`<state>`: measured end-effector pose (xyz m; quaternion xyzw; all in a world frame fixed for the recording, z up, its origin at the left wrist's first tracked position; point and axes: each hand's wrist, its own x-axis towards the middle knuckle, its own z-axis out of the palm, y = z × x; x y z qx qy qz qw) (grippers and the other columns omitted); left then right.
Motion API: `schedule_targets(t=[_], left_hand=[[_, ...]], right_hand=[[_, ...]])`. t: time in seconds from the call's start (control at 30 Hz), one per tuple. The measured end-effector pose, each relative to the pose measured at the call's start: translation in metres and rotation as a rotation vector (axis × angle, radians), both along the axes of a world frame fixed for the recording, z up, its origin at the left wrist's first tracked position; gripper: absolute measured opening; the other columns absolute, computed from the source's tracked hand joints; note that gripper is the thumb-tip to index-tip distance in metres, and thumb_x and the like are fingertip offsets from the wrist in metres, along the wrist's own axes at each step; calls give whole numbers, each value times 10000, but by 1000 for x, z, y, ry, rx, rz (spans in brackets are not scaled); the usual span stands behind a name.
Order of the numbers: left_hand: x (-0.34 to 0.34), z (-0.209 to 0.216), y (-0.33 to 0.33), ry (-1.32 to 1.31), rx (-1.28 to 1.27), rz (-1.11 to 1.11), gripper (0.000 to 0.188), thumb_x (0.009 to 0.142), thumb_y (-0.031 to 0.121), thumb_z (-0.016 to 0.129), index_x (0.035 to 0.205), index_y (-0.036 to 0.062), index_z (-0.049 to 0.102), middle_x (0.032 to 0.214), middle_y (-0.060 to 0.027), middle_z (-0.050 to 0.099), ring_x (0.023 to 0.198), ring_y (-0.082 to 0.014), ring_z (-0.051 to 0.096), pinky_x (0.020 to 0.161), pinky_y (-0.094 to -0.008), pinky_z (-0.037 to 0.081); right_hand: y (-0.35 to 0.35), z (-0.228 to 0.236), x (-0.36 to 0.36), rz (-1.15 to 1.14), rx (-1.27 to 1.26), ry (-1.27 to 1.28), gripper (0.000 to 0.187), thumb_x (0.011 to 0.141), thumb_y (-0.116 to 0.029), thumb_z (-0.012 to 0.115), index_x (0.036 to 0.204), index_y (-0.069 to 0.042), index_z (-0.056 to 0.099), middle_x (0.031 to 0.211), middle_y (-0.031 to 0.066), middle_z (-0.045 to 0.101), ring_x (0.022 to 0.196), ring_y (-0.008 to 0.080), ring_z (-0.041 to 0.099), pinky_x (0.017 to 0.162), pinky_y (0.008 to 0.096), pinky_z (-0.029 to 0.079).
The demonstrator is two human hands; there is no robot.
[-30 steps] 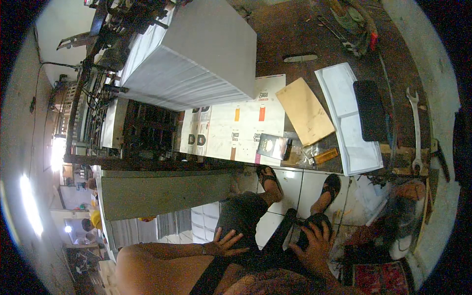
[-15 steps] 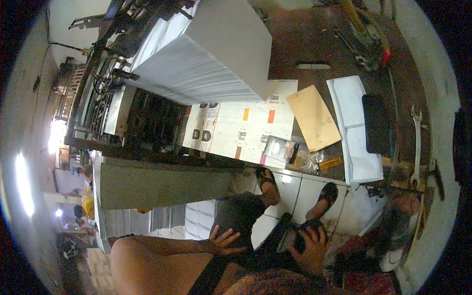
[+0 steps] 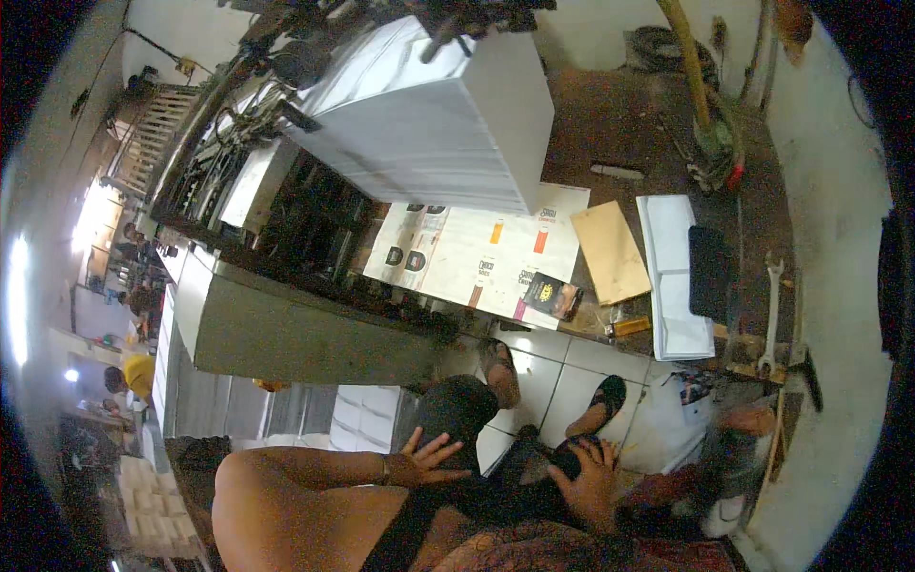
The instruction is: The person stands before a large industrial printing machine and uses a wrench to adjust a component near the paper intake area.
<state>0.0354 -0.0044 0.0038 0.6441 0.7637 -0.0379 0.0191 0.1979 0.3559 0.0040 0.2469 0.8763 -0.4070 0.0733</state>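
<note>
My left hand (image 3: pixel 427 464) lies with spread fingers on my left knee (image 3: pixel 459 408), over dark shorts. On my right knee (image 3: pixel 562 460) rests my right hand (image 3: pixel 589 484), its fingers apart too. Neither holds anything. Beyond my feet, a brown table (image 3: pixel 600 105) carries a printed sheet (image 3: pixel 434 253) with coloured designs. A small black box (image 3: pixel 553 296) lies on the sheet's right corner. Beside it are a tan envelope (image 3: pixel 612 253), a yellow lighter (image 3: pixel 629 327) and folded white papers (image 3: pixel 672 310). A tall stack of white paper (image 3: pixel 429 143) rises at the back left.
A dark flat object (image 3: pixel 713 272) overlaps the white papers. Farther right lies a wrench (image 3: pixel 772 315). Dark machinery (image 3: pixel 310 210) stands left of the stack, above a grey-green panel (image 3: pixel 305 334). White floor tiles (image 3: pixel 526 367) show around my sandalled feet. Other people are at the far left.
My view has tilted and shifted, so the table's things sit lower in it. Both hands stay on my knees, and nothing has been picked up.
</note>
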Motion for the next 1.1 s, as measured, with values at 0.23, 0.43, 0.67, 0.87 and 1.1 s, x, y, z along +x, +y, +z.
schedule_targets(t=[0.23, 0.43, 0.67, 0.87, 1.1], left_hand=[[-13, 16, -6, -287, -424, 10, 948, 826, 230, 698, 1586, 479, 189, 1703, -133, 37, 1553, -399, 115, 1106, -793, 164], [-31, 85, 42, -486, -730, -40, 989, 700, 297, 857, 1556, 341, 364, 1671, -165, 182, 1531, -449, 138, 1064, -833, 193], [-19, 310, 134, -1347, 639, -466, 419, 921, 320, 748, 1218, 45, 644, 1187, -146, 668, 1110, -297, 645, 984, -412, 492], [41, 438, 88, -2260, 427, -1061, 349, 953, 138, 712, 1238, -27, 596, 1095, -97, 685, 1006, -155, 645, 875, -290, 519], [56, 430, 58, -2291, 435, -1244, 242, 826, 59, 668, 1000, -104, 624, 860, -168, 671, 721, -185, 666, 602, -285, 517]], right_hand=[[-16, -7, 7, -30, 44, -12, 621, 801, -534, 768, 1226, -89, 683, 1376, 140, 604, 1382, 384, 423, 1151, 549, 296], [-26, -35, 12, -98, 222, 91, 569, 789, -539, 773, 1173, -124, 709, 1267, 145, 671, 1288, 385, 527, 1095, 476, 397], [-21, -55, 14, -50, 142, -68, 653, 802, -599, 737, 1260, -140, 659, 1328, 173, 617, 1343, 403, 464, 1099, 554, 371], [-15, -54, 5, -86, 140, -122, 651, 805, -599, 734, 1260, -140, 658, 1335, 176, 611, 1342, 405, 463, 1099, 556, 370], [-19, -52, 12, -101, 139, -152, 648, 809, -599, 731, 1261, -140, 658, 1343, 179, 603, 1341, 408, 461, 1099, 557, 369]])
